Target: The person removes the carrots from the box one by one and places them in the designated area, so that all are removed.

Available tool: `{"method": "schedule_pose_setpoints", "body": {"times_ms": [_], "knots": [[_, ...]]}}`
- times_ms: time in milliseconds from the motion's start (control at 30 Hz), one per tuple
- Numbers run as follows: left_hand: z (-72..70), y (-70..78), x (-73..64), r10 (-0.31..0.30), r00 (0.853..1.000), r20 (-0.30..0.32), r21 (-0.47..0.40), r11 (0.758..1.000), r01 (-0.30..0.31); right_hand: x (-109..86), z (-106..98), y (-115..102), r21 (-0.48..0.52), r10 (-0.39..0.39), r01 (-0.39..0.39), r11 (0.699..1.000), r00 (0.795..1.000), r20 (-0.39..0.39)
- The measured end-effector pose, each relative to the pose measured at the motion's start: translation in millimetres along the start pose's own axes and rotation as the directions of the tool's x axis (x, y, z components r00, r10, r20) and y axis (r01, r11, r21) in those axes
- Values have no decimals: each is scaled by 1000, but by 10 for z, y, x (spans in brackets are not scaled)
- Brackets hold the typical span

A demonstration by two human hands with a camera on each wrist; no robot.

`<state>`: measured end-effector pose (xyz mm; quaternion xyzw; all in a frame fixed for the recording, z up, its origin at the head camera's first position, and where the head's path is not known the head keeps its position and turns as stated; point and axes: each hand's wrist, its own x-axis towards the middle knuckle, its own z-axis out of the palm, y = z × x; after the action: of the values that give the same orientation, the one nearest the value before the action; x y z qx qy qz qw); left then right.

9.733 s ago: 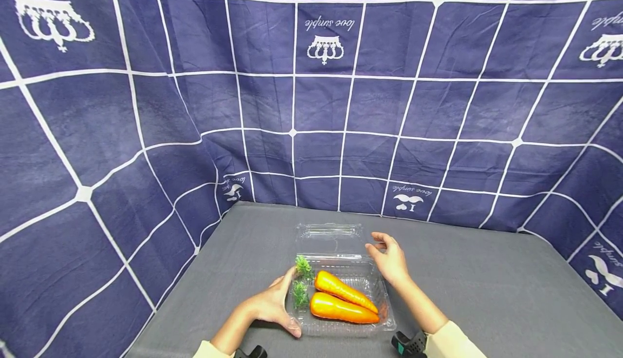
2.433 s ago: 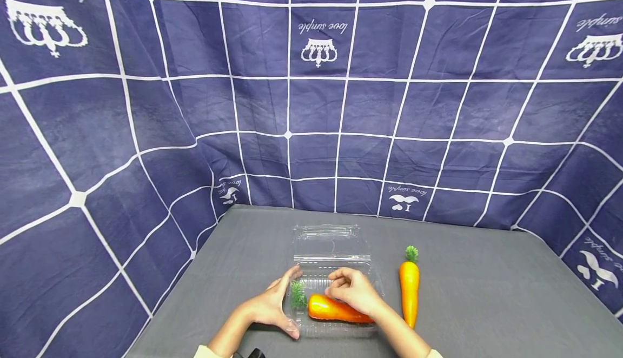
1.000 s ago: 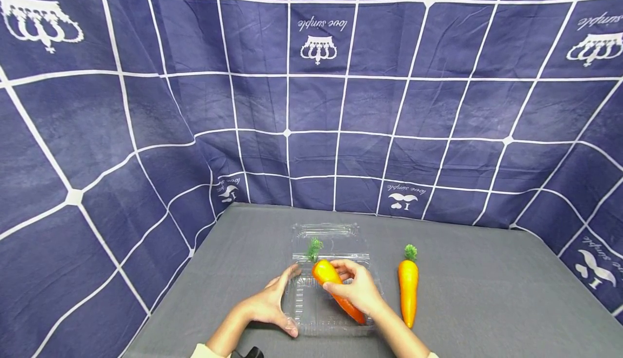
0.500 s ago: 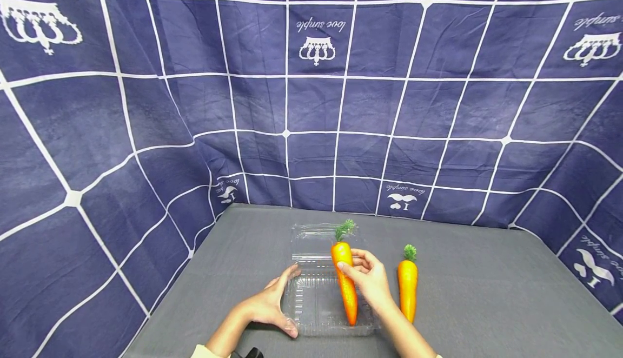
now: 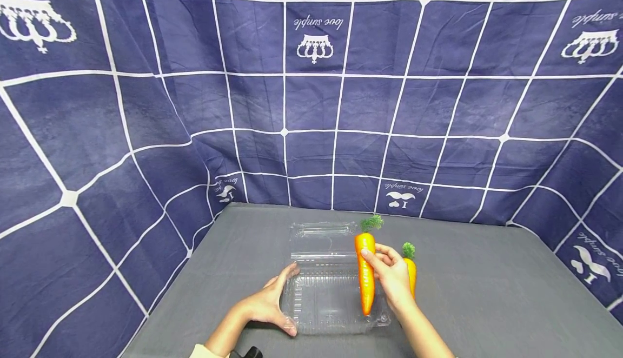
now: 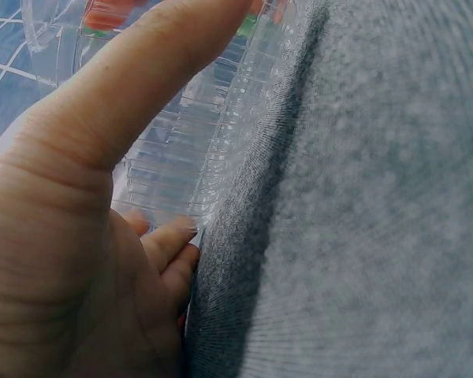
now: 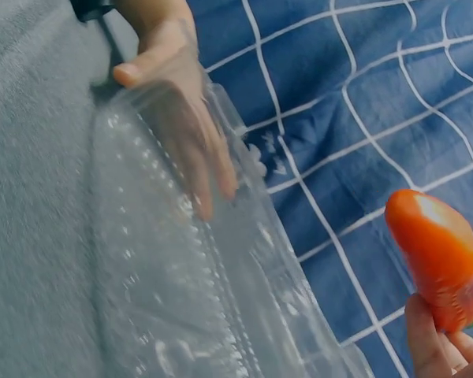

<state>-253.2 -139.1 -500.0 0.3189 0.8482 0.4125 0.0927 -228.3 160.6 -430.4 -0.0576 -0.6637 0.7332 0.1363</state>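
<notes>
My right hand (image 5: 393, 277) pinches an orange toy-like carrot (image 5: 366, 277) with a green leafy top. The carrot is tilted near upright above the right side of a clear plastic clamshell box (image 5: 316, 301); its orange body (image 7: 437, 252) also shows in the right wrist view. The box's hinged lid (image 5: 321, 239) lies folded back behind it. Along the box's left wall, my left hand (image 5: 267, 304) rests with thumb and fingers spread and fairly straight; its thumb (image 6: 142, 75) looms large in the left wrist view. A second carrot (image 5: 411, 274) lies on the table, partly hidden by my right hand.
The grey cloth-covered table (image 5: 486, 293) extends on both sides of the box. A blue curtain with white grid lines (image 5: 311, 104) hangs at the back and sides. A dark wrist strap (image 5: 252, 352) shows at the lower edge.
Both carrots were in the box earliest; one then lay on the table at right. My right hand has lifted the other out and carried it rightward, turning it upright. My left hand stayed put.
</notes>
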Motion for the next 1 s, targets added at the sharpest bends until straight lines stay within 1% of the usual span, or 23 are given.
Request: {"method": "schedule_pose_setpoints", "body": {"times_ms": [100,233,367,500,600,733,1000], "knots": [[0,-6,-2,0,1000,1,1,1000,0,24,-90,-40,-7,8,-8,1000,999,-33],[-1,-8,-2,-3,1000,4,1,1000,3,49,-227,-75,10,24,-24,1000,998,-62],[-4,-15,6,3,1000,1,4,1000,-3,65,-362,-79,28,11,-9,1000,996,-83],[-6,-15,6,1,1000,0,6,1000,-1,75,-491,-84,6,13,-13,1000,993,-113],[-6,-10,6,0,1000,2,10,1000,0,89,-602,-88,-19,41,-45,999,989,-142],[-8,-2,3,-4,1000,2,1,1000,4,104,-757,-69,-53,72,-81,995,984,-163],[-18,10,3,-9,1000,7,-2,1000,9,112,-1006,0,-66,104,-119,991,973,-204]]}}
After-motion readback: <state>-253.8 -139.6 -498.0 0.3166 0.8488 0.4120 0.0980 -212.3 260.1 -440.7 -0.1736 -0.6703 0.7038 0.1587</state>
